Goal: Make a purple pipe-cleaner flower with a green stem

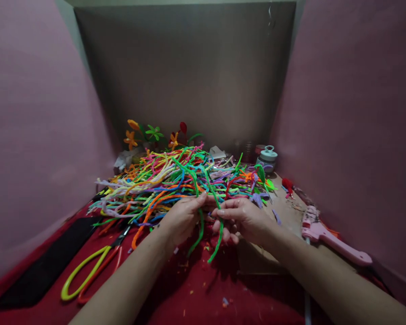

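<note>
A big heap of colourful pipe cleaners [176,180] lies on the red cloth in front of me. My left hand [182,216] pinches a green pipe cleaner [199,228] at the near edge of the heap. My right hand [242,219] is closed on a second green pipe cleaner [218,239], close beside the left hand. Both green strands hang down from my fingers toward the cloth. The fingertips of both hands nearly touch.
Yellow-and-orange-handled scissors [91,268] and a black flat pad [50,262] lie at the left. A pink glue gun [328,239] rests at the right. Pipe-cleaner flowers [152,135] and tape rolls [267,158] stand behind the heap. Pink walls close in on both sides.
</note>
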`<state>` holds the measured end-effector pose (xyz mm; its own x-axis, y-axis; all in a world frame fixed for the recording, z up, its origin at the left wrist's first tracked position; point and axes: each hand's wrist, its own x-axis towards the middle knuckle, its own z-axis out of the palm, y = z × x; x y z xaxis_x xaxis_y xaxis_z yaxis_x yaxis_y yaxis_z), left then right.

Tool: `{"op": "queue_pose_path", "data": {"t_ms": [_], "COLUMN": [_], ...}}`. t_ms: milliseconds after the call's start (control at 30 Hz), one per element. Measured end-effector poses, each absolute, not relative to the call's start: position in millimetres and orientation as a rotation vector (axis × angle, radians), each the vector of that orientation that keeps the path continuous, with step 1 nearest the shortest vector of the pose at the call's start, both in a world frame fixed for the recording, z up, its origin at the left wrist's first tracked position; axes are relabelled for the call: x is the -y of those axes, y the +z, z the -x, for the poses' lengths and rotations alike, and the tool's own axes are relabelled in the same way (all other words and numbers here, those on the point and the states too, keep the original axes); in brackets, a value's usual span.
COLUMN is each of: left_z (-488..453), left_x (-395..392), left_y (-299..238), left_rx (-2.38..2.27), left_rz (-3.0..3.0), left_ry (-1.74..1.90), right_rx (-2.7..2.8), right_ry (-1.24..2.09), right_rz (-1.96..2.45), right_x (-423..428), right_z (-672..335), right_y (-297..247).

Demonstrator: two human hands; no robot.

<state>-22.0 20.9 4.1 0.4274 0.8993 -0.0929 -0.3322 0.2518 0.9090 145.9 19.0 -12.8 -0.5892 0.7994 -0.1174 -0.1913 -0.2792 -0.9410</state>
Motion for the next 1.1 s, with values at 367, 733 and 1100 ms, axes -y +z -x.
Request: {"op": "queue_pose_path", "data": {"t_ms": [367,733,1100], "left_z": [12,10,7], "left_x": [-26,-22,-24], "left_y": [-2,0,-6], "left_rx": [-0.551,-0.590,-0.544], "left_rz": [-0.778,-0.780,-0.713], "left_ry": [0.921,0.905,0.972], "right_rx": [1.384,1.437,1.501], "right_ry": [1.939,1.888,1.698], "right_rz": [0.928,0.951,1.073], "right_x": [-12,-11,-12], "right_z": [-142,-141,-141], "right_y": [-13,-14,-9]}}
